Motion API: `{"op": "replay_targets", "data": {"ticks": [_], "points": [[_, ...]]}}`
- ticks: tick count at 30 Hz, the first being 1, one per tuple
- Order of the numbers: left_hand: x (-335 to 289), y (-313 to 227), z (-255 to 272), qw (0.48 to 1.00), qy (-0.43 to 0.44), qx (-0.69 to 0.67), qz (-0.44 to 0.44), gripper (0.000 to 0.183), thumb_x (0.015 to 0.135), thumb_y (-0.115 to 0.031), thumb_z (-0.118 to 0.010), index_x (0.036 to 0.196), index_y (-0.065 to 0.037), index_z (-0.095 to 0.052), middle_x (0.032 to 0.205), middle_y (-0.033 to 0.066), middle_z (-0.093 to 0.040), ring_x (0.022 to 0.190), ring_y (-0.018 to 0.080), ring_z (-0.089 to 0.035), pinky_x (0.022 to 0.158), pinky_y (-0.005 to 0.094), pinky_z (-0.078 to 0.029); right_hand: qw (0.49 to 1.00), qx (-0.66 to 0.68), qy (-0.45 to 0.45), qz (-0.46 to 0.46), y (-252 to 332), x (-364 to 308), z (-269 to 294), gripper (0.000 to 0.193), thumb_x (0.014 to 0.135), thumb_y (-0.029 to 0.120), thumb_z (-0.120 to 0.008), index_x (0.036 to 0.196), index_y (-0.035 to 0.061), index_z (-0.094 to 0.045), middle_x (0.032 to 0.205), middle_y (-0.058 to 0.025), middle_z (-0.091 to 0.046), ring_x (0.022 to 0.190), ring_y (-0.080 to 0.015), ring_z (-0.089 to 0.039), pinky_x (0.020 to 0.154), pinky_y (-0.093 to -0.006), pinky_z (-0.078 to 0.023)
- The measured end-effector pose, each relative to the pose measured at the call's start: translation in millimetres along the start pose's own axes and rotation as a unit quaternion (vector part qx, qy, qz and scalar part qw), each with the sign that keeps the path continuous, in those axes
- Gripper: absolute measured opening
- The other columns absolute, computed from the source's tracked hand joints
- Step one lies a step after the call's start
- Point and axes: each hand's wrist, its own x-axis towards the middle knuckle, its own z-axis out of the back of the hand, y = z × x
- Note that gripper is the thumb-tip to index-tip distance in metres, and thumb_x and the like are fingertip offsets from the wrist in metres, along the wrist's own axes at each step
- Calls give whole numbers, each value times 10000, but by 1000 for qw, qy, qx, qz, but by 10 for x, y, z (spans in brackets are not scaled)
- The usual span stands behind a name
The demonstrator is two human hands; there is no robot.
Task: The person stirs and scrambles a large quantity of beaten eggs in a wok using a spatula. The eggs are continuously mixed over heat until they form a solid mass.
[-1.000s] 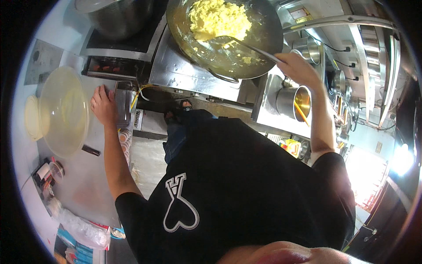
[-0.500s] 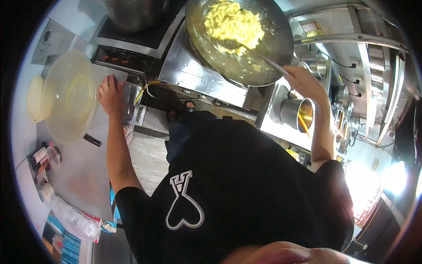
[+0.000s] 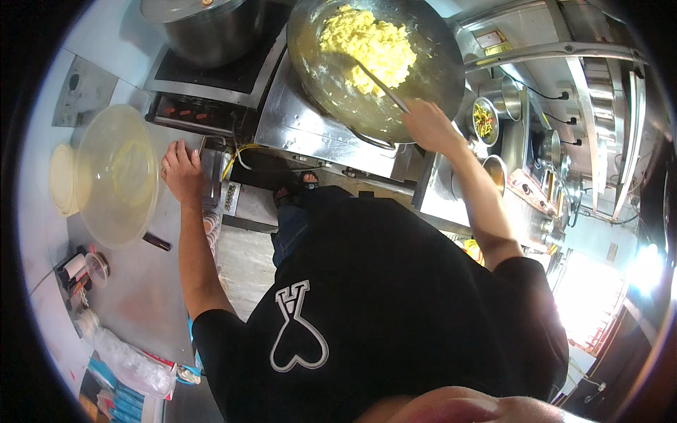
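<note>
My right hand (image 3: 431,127) is closed round the handle of a long metal wok ladle (image 3: 381,86). The ladle's rounded head lies against yellow scrambled eggs (image 3: 374,46), at their left side. They sit heaped in the upper part of a large, dark wok (image 3: 437,77) on a steel stove. Over at the left, my left hand (image 3: 183,171) rests on the edge of the steel counter, fingers stretched out and nothing in them. Just left of it stands a big translucent plastic bowl (image 3: 116,218) with yellowish residue inside.
A lidded steel pot (image 3: 211,35) stands on the far-left burner. Right of the wok are a bowl of cut red and green vegetables (image 3: 484,121) and a metal pot (image 3: 495,173). A dark-handled item (image 3: 156,242) and plastic bags (image 3: 134,363) lie on the left counter.
My right hand has moved left and inward over the wok, and the ladle's head has shifted to the left side of the eggs. The left hand stays at the counter edge.
</note>
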Motion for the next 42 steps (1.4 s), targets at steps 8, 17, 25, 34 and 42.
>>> {"op": "replay_targets", "data": {"ticks": [8, 17, 25, 34, 42], "points": [[-110, 123, -81, 1000, -8, 2, 6, 409, 859, -335, -542, 1225, -156, -512, 1246, 23, -504, 1100, 268, -486, 882, 419, -395, 901, 344, 116, -240, -747, -262, 870, 273, 909, 242, -510, 705, 60, -518, 526, 22, -443, 365, -33, -351, 328, -189, -264], [-57, 40, -1, 997, 36, 58, 18, 419, 878, -352, -524, 1242, -145, -503, 1249, 47, -500, 1115, 285, -483, 883, 448, -407, 720, 558, 85, -403, -1894, -14, 622, 185, 903, 191, -543, 827, 25, -568, 504, 43, -421, 337, -14, -338, 275, -165, -253], [-8, -33, 26, 999, 29, 17, 3, 414, 885, -340, -520, 1245, -138, -500, 1267, 57, -485, 1129, 309, -474, 877, 466, -408, 996, -43, 78, 29, -1281, 1022, 210, 151, 854, 153, -573, 927, 21, -562, 538, -69, -528, 449, -213, -541, 379, -342, -424], [-33, 23, 93, 998, 56, 20, 36, 411, 873, -312, -545, 1242, -135, -509, 1285, 49, -474, 1152, 301, -458, 916, 465, -383, 985, -171, 4, -15, -590, -291, 842, 203, 819, 118, -545, 996, 20, -557, 782, -196, -635, 750, -321, -648, 656, -436, -516], [-11, -45, 82, 998, 52, 13, 32, 404, 866, -295, -556, 1235, -138, -512, 1264, 54, -489, 1140, 306, -466, 910, 468, -383, 976, 114, 138, -121, -2003, -63, 985, 190, 848, 169, -580, 722, 27, -582, 559, -42, -518, 439, -108, -430, 401, -275, -325]]}}
